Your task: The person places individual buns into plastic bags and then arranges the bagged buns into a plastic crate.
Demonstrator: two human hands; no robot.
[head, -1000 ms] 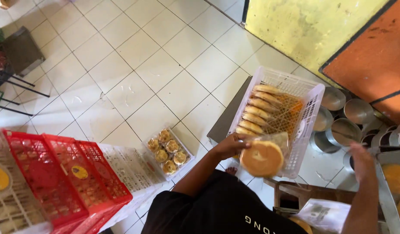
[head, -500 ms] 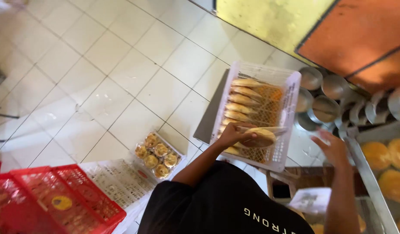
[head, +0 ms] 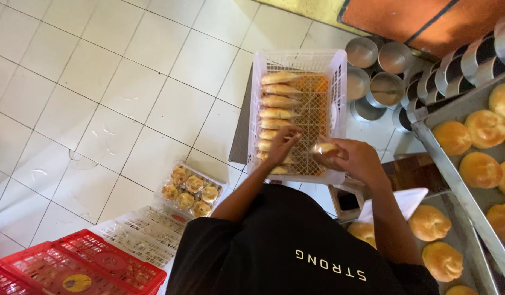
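Observation:
A white plastic basket [head: 336,82] stands on the tiled floor and holds a row of several wrapped buns [head: 278,101] set on edge. My left hand [head: 282,143] reaches into the basket, its fingers spread over the near end of that row. My right hand [head: 357,159] hovers over the basket's near right corner and grips a wrapped bun [head: 324,148]. A black shirt [head: 279,246] fills the lower middle of the view and hides the floor beneath.
Round metal tins [head: 386,87] are stacked right of the basket. Metal trays [head: 454,180] with golden buns [head: 485,128] run down the right side. A clear box of small pastries [head: 190,189], a white crate [head: 137,232] and red crates [head: 83,267] lie at lower left.
The left hand held a round bun beside the basket and carried it in. Now it rests on the row of buns, and the right hand, raised and empty before, grips a wrapped bun.

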